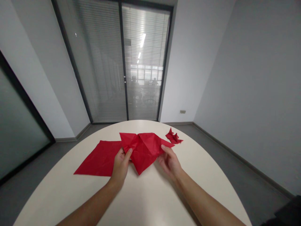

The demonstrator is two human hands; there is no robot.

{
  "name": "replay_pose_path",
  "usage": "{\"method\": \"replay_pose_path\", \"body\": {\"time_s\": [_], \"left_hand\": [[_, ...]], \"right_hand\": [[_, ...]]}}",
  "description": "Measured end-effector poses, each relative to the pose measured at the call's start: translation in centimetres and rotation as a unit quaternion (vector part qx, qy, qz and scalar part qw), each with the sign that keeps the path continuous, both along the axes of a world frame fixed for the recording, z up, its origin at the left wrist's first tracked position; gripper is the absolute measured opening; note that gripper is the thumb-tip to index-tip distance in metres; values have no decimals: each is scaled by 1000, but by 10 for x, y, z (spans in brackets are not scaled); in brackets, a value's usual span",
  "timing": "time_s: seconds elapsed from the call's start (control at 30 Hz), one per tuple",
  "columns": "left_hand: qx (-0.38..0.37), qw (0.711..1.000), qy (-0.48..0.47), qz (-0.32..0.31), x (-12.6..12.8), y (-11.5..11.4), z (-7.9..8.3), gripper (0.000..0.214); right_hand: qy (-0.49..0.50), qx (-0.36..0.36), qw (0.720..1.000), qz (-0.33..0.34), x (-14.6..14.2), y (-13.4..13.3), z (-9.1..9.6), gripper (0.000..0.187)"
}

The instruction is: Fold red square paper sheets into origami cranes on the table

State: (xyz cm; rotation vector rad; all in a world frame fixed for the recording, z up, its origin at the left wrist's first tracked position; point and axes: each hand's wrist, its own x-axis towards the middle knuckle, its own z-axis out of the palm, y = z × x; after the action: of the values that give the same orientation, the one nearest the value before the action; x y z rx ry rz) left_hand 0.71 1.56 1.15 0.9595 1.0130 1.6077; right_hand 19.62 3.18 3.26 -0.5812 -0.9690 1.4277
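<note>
Between my hands, a sheet of red paper (148,146) with several creases is held above the table, partly folded, one corner pointing down toward me. My left hand (121,161) grips its left side, thumb on top and fingers underneath. On the right side, my right hand (170,160) pinches the edge with the thumb on top; its other fingers curl below, partly hidden by the paper. A second red sheet (100,160) lies flat at the left, partly covered by my left hand and the held paper.
A small folded red paper piece (174,137) with pointed tips sits on the far right of the round white table (145,201). Behind the table stand glass panels with blinds (145,78). A dark object (288,213) shows at the lower right corner.
</note>
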Motion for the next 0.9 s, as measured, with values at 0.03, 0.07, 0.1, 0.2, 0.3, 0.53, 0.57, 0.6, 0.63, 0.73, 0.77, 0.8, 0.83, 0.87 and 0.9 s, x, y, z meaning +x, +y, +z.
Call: {"method": "replay_pose_path", "body": {"time_s": [0.03, 0.07, 0.1, 0.2, 0.3, 0.53, 0.57, 0.6, 0.63, 0.73, 0.77, 0.8, 0.83, 0.87, 0.9], "left_hand": [[-2, 1000, 2, 3, -1, 1, -1, 45], [-4, 1000, 6, 6, -3, 1, -2, 43], [-3, 1000, 15, 9, -4, 2, -3, 41], [9, 997, 63, 32, -9, 4, -4, 37], [17, 992, 108, 59, -12, 5, -3, 37], [21, 982, 148, 117, -22, 7, -2, 40], [26, 980, 153, 123, -22, 7, -1, 40], [31, 979, 159, 125, -22, 6, 0, 40], [37, 978, 163, 122, -22, 6, 1, 41], [46, 983, 163, 70, -17, 3, 5, 41], [46, 985, 162, 42, -15, 1, 5, 41], [44, 986, 162, 13, -12, 0, 6, 41], [42, 985, 166, -14, -9, -2, 6, 40], [42, 983, 173, -40, -7, -4, 6, 38], [45, 981, 180, -62, -4, -5, 6, 37]], "right_hand": [[-2, 0, 1000, 8, 2, 0, 0, 37], [1, -3, 1000, 17, 3, 0, 1, 40], [7, -7, 1000, 26, 5, 0, 2, 43], [17, -31, 999, 40, 10, 1, 7, 44], [11, -66, 997, 37, 15, 2, 12, 42], [-19, -90, 996, 13, 23, 2, 15, 50], [-36, -85, 996, 16, 24, 3, 13, 48], [-60, -83, 995, 21, 24, 4, 10, 46], [-95, -82, 992, 20, 24, 6, 7, 41], [-231, -38, 969, -74, 27, 11, 1, 23], [-262, 1, 957, -121, 27, 12, 1, 23], [-280, 48, 946, -157, 28, 11, 1, 24], [-289, 90, 940, -158, 29, 9, 3, 25], [-295, 121, 940, -124, 29, 7, 4, 29], [-297, 141, 942, -66, 28, 3, 6, 34]]}}
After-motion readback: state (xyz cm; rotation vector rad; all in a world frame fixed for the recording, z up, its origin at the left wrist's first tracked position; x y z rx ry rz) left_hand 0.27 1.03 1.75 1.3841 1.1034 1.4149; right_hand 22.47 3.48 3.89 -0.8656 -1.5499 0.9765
